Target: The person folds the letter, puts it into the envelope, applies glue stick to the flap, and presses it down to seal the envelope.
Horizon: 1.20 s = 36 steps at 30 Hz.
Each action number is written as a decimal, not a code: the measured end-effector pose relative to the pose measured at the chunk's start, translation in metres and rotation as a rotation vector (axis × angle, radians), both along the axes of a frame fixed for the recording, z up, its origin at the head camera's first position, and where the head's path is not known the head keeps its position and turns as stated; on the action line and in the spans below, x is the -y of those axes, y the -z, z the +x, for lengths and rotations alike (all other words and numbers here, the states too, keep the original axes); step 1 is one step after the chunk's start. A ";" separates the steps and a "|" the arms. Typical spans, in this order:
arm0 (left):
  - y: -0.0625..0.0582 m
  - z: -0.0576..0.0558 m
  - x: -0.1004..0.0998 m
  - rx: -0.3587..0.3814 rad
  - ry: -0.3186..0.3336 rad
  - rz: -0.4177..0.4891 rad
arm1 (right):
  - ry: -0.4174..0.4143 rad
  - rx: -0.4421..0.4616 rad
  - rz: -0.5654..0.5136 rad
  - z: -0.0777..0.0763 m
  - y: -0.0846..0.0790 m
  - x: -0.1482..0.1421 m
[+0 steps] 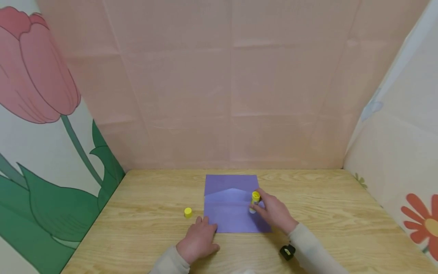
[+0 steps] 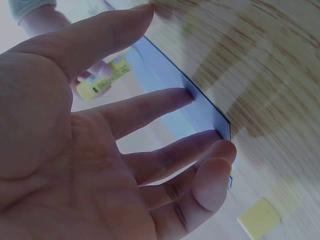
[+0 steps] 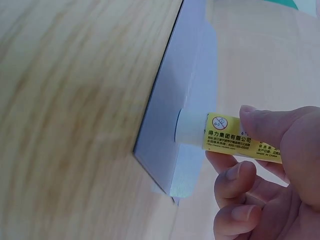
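Observation:
A purple sheet of paper (image 1: 229, 217), with a folded flap on it, lies on the wooden table. My right hand (image 1: 275, 213) pinches a yellow glue stick (image 3: 230, 134) between thumb and fingers, its white end down against the right part of the paper. In the right wrist view that end touches the purple surface. My left hand (image 1: 200, 239) rests at the paper's lower left corner, and in the left wrist view its fingertips (image 2: 182, 95) press on the paper's edge. A yellow cap (image 1: 188, 212) stands on the table just beyond my left hand.
A small black object (image 1: 287, 252) shows by my right wrist. The wooden table (image 1: 150, 201) runs back to a pink-beige sheet (image 1: 191, 95). Flower-printed panels border the left (image 1: 44, 95) and right (image 1: 403, 160) sides.

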<state>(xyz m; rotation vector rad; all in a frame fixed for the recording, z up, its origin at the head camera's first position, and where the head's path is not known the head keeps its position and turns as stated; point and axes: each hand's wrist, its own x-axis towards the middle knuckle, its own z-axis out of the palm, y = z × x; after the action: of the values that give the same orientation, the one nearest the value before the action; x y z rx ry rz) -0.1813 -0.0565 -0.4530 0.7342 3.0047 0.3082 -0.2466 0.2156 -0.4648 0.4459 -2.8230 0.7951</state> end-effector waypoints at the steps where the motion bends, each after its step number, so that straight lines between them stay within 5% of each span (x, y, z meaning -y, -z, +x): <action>1: 0.000 0.000 0.000 0.002 -0.001 0.001 | -0.001 -0.007 0.003 0.000 0.000 -0.001; 24: -0.002 0.001 0.000 0.025 0.001 0.013 | 0.109 -0.013 0.008 -0.002 -0.002 -0.025; 36: 0.001 0.001 0.000 0.025 0.003 0.012 | 0.006 -0.079 -0.084 -0.004 -0.002 0.025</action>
<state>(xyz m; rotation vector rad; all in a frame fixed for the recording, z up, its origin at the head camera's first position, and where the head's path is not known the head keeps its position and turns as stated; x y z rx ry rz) -0.1802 -0.0564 -0.4545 0.7304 2.9806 0.3327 -0.2510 0.1901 -0.4631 0.4459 -2.7054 0.8714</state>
